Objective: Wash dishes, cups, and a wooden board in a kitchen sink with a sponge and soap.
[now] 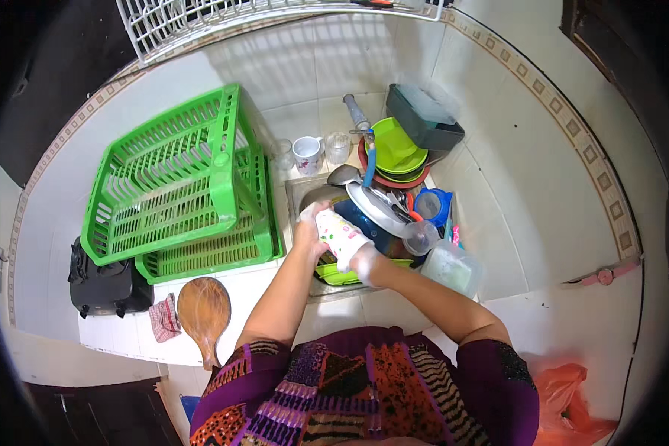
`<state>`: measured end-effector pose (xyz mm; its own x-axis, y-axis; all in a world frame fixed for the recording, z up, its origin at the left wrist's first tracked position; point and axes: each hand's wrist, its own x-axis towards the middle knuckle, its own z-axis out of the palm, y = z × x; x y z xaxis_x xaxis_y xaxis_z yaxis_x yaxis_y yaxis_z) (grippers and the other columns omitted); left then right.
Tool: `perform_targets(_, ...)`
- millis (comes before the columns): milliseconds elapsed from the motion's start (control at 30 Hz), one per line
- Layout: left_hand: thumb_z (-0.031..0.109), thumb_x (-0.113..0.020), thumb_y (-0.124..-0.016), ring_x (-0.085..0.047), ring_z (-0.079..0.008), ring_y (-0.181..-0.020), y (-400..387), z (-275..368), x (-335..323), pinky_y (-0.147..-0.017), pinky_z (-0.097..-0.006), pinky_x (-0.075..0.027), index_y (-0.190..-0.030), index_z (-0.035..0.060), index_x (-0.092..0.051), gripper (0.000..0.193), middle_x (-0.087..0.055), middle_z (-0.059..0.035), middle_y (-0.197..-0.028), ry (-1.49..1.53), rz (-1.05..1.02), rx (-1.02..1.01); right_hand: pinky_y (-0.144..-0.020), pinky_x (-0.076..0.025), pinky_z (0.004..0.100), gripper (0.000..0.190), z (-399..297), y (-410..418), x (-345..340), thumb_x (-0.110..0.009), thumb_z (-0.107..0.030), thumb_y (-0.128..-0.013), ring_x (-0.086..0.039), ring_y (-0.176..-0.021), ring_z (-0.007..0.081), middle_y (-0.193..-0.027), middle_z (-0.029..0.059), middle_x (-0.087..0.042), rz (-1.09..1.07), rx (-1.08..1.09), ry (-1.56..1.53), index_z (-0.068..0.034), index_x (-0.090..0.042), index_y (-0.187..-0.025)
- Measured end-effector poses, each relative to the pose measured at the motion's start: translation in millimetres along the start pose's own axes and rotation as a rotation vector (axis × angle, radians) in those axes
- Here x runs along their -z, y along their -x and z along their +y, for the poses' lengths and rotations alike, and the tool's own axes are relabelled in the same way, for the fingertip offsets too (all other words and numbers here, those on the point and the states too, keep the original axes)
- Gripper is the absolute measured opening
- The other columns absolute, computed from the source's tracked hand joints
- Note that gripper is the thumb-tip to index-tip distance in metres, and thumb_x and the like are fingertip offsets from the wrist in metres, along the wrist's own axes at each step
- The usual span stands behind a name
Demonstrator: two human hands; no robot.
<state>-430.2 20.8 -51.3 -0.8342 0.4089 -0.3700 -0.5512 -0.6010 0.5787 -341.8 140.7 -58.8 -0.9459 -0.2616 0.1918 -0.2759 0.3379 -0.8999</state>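
A white mug with a colourful pattern [340,237], covered in suds, lies tilted between my hands above the sink. Soapy fingers of my left hand [314,226] hold it at its upper left end. My right hand [365,262] is at the lower right end, its fingers hidden, seemingly inside the mug. Below them, the sink [323,290] holds a dark blue round piece [359,217], a white plate [376,209], a ladle [344,175], green dishes [345,274] and cutlery [404,206]. A blue hose [371,161] hangs from the tap [358,114] over them.
A green plastic dish rack [223,161] stands left of the sink. Behind the sink are a printed mug [307,153], glasses [338,148], stacked green bowls [396,148] and a dark container [423,122]. A wooden board [203,312] and checked cloth [165,319] lie left; a clear container [451,267] sits right.
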Motion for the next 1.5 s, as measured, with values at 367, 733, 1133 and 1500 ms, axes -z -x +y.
perform_targets(367, 0.011, -0.063, -0.074, -0.058, -0.0232, -0.063, 0.9, -2.7, -13.1, -0.057, -0.037, -0.051, -0.094, 0.0032, -0.057, 0.022, -0.058, -0.0086, -0.073, -0.094, -0.102, 0.035, -0.103, -0.031, 0.0383, 0.049, -12.6, -5.7, -21.2, -0.053, -0.015, -0.079, -0.041, -0.12, 0.0357, -0.128, 0.0228, -0.043, 0.083, -0.009, 0.837, 0.0, -0.043, -0.125)
perform_targets(733, 0.008, -0.058, -0.074, -0.052, -0.0195, -0.05, -11.9, -17.7, -28.2, -0.047, -0.0352, -0.046, -0.069, 0.0094, -0.052, 0.008, -0.052, -0.0053, -0.06, -0.061, -0.022, -0.059, -0.09, -0.038, 0.0283, 0.028, 35.5, -27.6, -18.2, -0.039, -0.017, -0.093, -0.047, -0.104, 0.0157, -0.115, 0.0087, -0.049, 0.309, -0.015, -0.283, -0.005, -0.047, -0.116)
perform_targets(1133, 0.029, -0.06, -0.077, -0.054, -0.0263, -0.052, -17.8, -4.5, -26.8, -0.053, -0.043, -0.051, -0.072, 0.0096, -0.05, 0.022, -0.052, -0.0084, -0.06, 0.179, 0.043, 0.208, -0.097, -0.038, 0.038, 0.055, 17.5, 22.6, 22.8, -0.047, 0.001, -0.064, -0.047, -0.115, 0.0345, -0.121, 0.0223, -0.049, 0.104, 0.594, 0.877, 0.011, -0.044, -0.118)
perform_targets(1500, 0.019, -0.059, -0.077, -0.059, -0.0274, -0.091, 21.4, -7.4, -22.2, -0.086, -0.0421, -0.048, -0.125, -0.0004, -0.04, 0.055, -0.057, -0.0128, -0.098, 0.065, -0.125, -0.215, -0.075, -0.047, 0.0295, 0.042, -0.4, 8.1, 29.2, -0.069, -0.015, -0.073, -0.059, -0.082, 0.0177, -0.094, 0.0071, -0.062, 0.238, -0.493, -1.099, 0.001, -0.057, -0.11)
